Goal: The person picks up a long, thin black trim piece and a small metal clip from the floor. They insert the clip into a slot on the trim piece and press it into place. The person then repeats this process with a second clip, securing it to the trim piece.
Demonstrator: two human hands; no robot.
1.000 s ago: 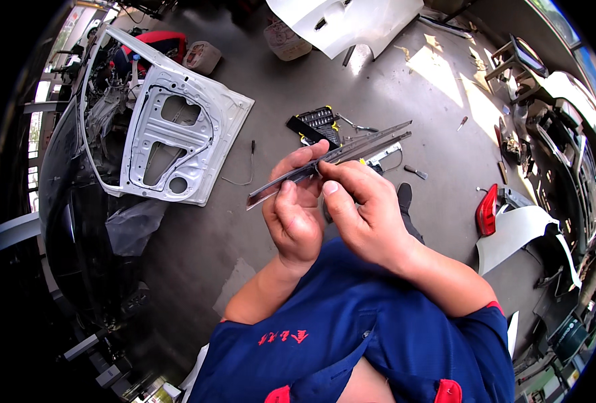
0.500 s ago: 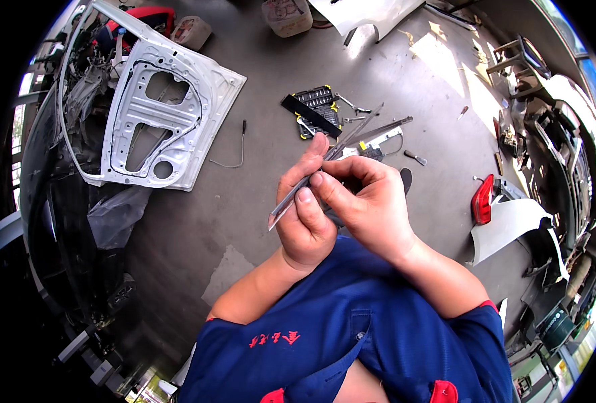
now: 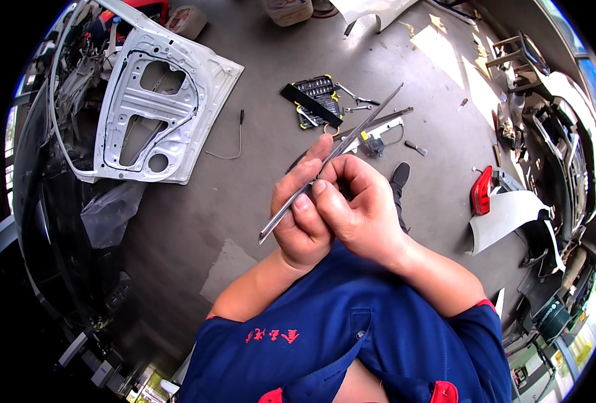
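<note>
A long, thin, dark trim strip point(image 3: 274, 222) runs diagonally through both my hands, its near end low on the left and its pointed far end up to the right. My left hand point(image 3: 303, 232) closes round the lower part, with the thumb pressed on it and the upper fingers behind. Beside it, my right hand point(image 3: 359, 207) pinches the strip between thumb and forefinger. The two hands touch. Beyond them on the floor lie a black tool case point(image 3: 316, 87), a black flat strip point(image 3: 310, 107) across it, and a window regulator with a motor point(image 3: 373, 145).
At left stands a white car door shell point(image 3: 207, 114), with clear plastic sheeting point(image 3: 112, 215) below it. A thin cable tool point(image 3: 241, 134) and a screwdriver point(image 3: 415, 147) lie on the floor. To the right are a red tail light point(image 3: 481, 191) and a white fender point(image 3: 509, 218).
The strip has turned slightly and slid, its near end now lower left and its far end higher. Both hands keep hold. A dark shoe now shows more fully beyond the right hand.
</note>
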